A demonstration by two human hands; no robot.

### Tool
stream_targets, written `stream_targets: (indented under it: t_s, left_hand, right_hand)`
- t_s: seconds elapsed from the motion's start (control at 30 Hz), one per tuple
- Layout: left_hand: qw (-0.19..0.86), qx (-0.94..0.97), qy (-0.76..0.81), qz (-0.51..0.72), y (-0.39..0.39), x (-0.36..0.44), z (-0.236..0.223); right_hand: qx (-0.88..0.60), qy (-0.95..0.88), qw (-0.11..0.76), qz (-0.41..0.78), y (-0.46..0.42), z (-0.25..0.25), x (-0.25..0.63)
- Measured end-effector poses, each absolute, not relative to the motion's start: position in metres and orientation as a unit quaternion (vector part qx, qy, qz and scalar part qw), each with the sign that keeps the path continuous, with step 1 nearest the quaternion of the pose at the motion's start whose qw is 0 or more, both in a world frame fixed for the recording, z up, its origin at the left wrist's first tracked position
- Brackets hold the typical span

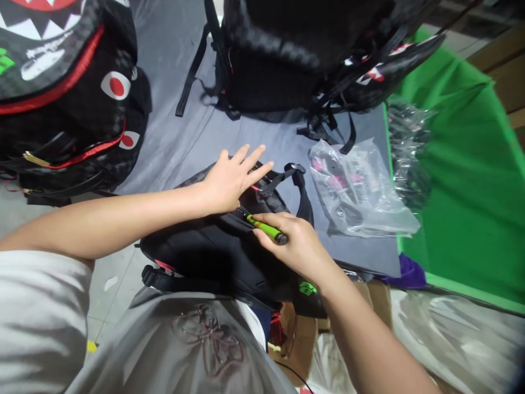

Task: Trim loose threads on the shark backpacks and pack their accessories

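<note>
Apron (164,350) faces bag (209,257) on table (256,131) beside green fabric (463,191).

A grey-covered work table (164,137) is caught in pale light, its sheeting lightly creased. Light-toned floor tiles (109,306), divided by thin joints, are seen at left. The table's right side is bordered by a bright green panel (467,180) edged in lighter green. Brown cardboard boxes (506,76) are glimpsed at upper right; an open carton (301,336) is placed below the near edge.
</note>
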State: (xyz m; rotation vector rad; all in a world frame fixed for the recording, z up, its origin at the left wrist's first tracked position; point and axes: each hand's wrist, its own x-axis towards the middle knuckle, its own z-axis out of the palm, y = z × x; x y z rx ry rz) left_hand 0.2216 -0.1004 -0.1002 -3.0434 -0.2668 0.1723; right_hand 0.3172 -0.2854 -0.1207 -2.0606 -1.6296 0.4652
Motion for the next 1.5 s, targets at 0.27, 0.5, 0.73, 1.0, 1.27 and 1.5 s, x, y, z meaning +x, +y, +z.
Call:
stream_targets:
  t_s: [0.27, 0.5, 0.73, 1.0, 1.27, 1.5]
  left_hand:
    - [0.009, -0.995, -0.089, 0.04, -0.098, 0.224, -0.105]
    - [-0.003, -0.996, -0.084, 0.036, -0.097, 0.224, -0.108]
    - [-0.006, -0.996, -0.077, 0.045, -0.095, 0.227, -0.11]
    - [-0.025, -0.996, -0.082, 0.036, -0.094, 0.227, -0.113]
    - [-0.016, -0.996, -0.083, 0.042, -0.095, 0.226, -0.11]
    - [-0.012, -0.996, -0.081, 0.039, -0.095, 0.225, -0.11]
  right_hand:
    - [-0.731, -0.624, 0.236, 0.146, -0.28, -0.125, 0.314]
    - [-0.731, -0.633, 0.221, 0.13, -0.276, -0.122, 0.311]
    - [-0.749, -0.604, 0.249, 0.112, -0.271, -0.126, 0.299]
    - [-0.772, -0.592, 0.218, 0.077, -0.268, -0.124, 0.289]
    - [-0.779, -0.591, 0.201, 0.057, -0.269, -0.125, 0.285]
    - [-0.785, -0.583, 0.199, 0.058, -0.269, -0.123, 0.283]
